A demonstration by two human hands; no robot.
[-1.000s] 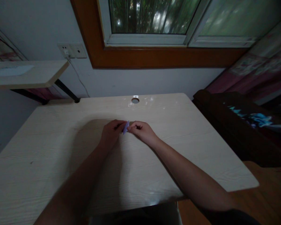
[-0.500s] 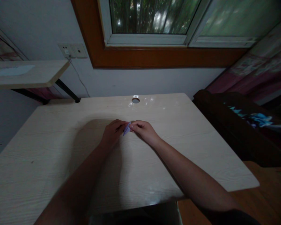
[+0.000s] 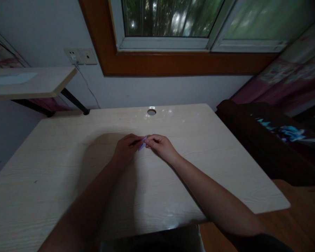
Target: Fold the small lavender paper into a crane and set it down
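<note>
The left grip (image 3: 124, 147) is pinched on one side of a small purple piece (image 3: 141, 146), and the right grip (image 3: 161, 144) is pinched on its other side, by thumb and fingertips. The piece, apparently folded paper, is held on the near side of the round hole (image 3: 151, 112) in the table (image 3: 204, 140), a little to the left of it. The left grip is placed nearer and to the left of that hole, the right grip nearer and slightly to the right. Whether the piece is touched to the table cannot be told.

Tearing is judged the main danger: if the two pinches were drawn apart, a thin sheet would be strained between them. If they were pressed together too hard, its edges could be crushed or bent askew. Misalignment could also be caused by poor sight of the work, since much of the piece is covered by fingers and a broad shadow (image 3: 94, 157) is cast to the left of and nearer than the hole. If either pinch were loosened, the piece could be twisted or dropped; loss through the hole is thought unlikely, as it is set apart from the hands.
</note>
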